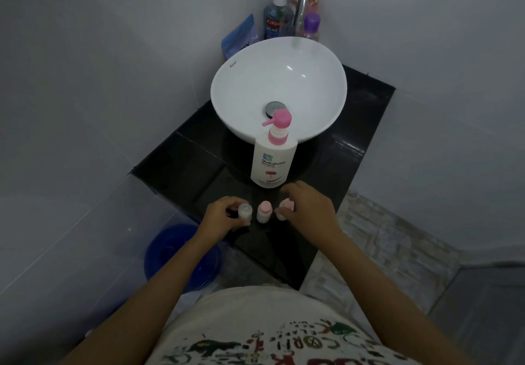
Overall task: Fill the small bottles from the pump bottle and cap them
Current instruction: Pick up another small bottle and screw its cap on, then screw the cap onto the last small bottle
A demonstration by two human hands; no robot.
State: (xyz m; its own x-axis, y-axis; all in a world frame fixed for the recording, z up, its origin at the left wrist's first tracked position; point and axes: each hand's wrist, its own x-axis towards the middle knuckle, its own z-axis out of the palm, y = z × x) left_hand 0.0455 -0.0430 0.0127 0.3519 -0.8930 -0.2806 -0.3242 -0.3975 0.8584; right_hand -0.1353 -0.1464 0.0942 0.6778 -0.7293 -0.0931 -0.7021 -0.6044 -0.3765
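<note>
A white pump bottle [272, 162] with a pink pump stands on the black counter [199, 171], in front of the basin. Three small bottles stand in a row near the counter's front edge. The left small bottle [245, 211] has no cap, and my left hand [224, 216] grips its side. The middle small bottle [264, 211] carries a pink cap and stands alone. My right hand [308, 208] rests its fingers on the right small bottle [284, 208], which has a pink cap and is partly hidden by them.
A white round basin [244, 86] fills the counter's back, under a chrome tap [303, 0]. Mouthwash [277, 15], a purple-capped bottle [311, 26] and a blue pouch [241, 37] stand behind it. A blue bucket [176, 253] sits on the floor at the left.
</note>
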